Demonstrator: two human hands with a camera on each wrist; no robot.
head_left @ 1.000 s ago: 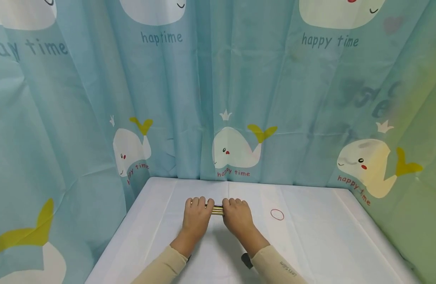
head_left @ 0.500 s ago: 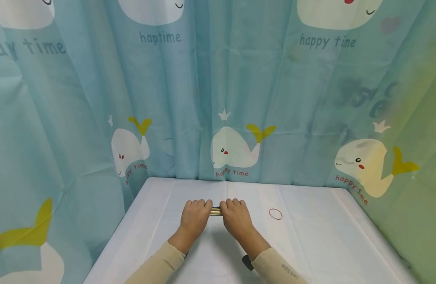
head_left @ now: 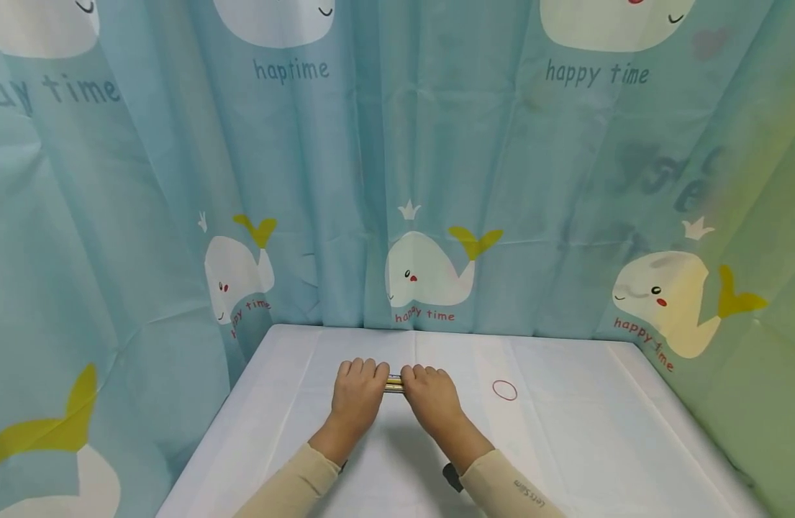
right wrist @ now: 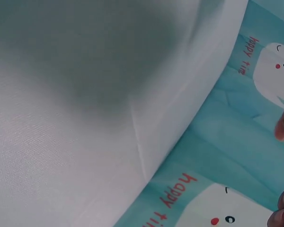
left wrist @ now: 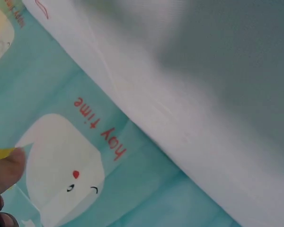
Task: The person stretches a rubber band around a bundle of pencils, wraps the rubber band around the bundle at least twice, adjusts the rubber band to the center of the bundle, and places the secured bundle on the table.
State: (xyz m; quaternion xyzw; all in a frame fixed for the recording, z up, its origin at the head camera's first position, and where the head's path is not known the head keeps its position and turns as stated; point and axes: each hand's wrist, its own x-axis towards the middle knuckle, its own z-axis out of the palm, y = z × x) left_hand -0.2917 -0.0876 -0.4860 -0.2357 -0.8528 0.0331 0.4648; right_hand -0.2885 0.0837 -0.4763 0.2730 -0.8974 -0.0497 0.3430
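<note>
Curtain (head_left: 397, 158) printed with white whales and "happy time" hangs round three sides of the white tabletop (head_left: 585, 446). On it, toward the far middle, the left hand (head_left: 357, 392) and the right hand (head_left: 431, 396) lie palm down side by side, fingers curled over a bundle of thin yellow sticks (head_left: 393, 383) that lies crosswise on the cloth; each grip is closed round its own end, with only a short stretch of the bundle showing between them. A small red rubber band (head_left: 504, 390) lies flat just to the right of the right hand, apart from it. The step in hand looks like squaring the sticks into one tight bundle. The next move would call for one hand to hold the bundle alone while the other reaches for the band.
</note>
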